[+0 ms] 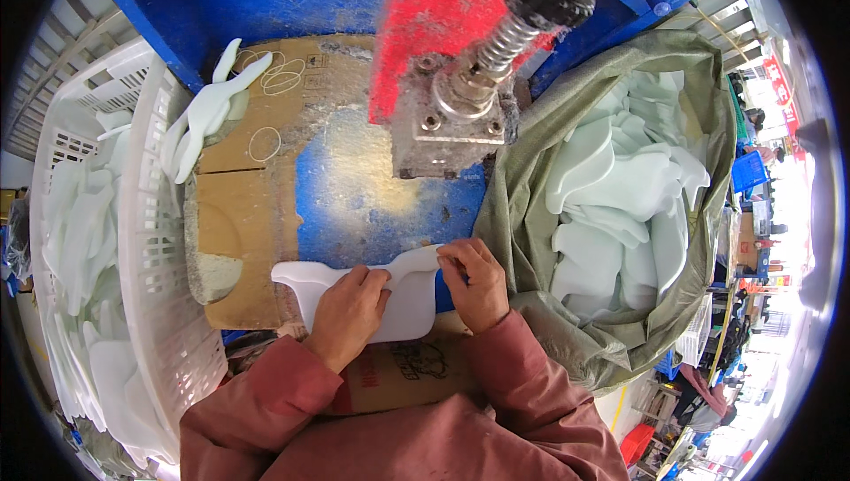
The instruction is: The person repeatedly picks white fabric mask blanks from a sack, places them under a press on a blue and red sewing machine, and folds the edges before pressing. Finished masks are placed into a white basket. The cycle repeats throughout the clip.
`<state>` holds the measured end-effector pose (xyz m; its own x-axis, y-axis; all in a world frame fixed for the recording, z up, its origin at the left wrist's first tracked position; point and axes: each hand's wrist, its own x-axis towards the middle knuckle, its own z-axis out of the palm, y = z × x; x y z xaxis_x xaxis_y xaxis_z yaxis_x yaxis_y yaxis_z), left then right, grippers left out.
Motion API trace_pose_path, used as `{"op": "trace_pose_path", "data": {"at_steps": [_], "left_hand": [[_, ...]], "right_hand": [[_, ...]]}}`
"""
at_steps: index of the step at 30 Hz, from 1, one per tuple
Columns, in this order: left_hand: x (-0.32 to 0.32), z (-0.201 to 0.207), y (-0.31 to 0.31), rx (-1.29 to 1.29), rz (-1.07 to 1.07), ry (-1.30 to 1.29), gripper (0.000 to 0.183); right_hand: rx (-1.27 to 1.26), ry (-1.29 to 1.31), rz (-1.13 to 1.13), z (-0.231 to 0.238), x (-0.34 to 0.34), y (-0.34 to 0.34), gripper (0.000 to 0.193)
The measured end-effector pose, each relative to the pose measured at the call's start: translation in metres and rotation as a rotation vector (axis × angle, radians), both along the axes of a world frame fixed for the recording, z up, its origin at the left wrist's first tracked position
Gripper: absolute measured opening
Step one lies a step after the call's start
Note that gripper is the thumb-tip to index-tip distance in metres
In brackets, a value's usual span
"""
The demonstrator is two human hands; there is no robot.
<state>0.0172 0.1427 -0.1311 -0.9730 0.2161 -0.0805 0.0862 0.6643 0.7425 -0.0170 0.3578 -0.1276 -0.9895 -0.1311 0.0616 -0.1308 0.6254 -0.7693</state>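
White piece: being pinched by left hand and right hand at six o'clock of dusty worktop. Seeing similar pieces filling crate at nine, sack at three.

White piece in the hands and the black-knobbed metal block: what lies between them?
In the head view, a stretch of blue surface, dusted pale, shows between the white piece and the metal block.

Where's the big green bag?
In the head view, the green bag is on the right side, right beside the person's right hand, with lots of white pieces heaped inside it.
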Motion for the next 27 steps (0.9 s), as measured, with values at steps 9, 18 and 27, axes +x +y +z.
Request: {"op": "trace_pose_path", "data": {"at_steps": [9,18,27], "left_hand": [[0.002,-0.001,-0.001,0.015,-0.003,0.032,0.025],[0.002,-0.002,-0.002,0.025,0.001,0.020,0.025],[0.000,0.000,-0.002,0.024,0.001,0.046,0.025]], "right_hand": [[-0.299,-0.250,-0.203,-0.027,0.007,0.014,0.012],[-0.111,-0.061,-0.135,-0.026,-0.002,0.010,0.009],[-0.036,-0.042,-0.128,-0.024,-0.009,0.007,0.009]]}}
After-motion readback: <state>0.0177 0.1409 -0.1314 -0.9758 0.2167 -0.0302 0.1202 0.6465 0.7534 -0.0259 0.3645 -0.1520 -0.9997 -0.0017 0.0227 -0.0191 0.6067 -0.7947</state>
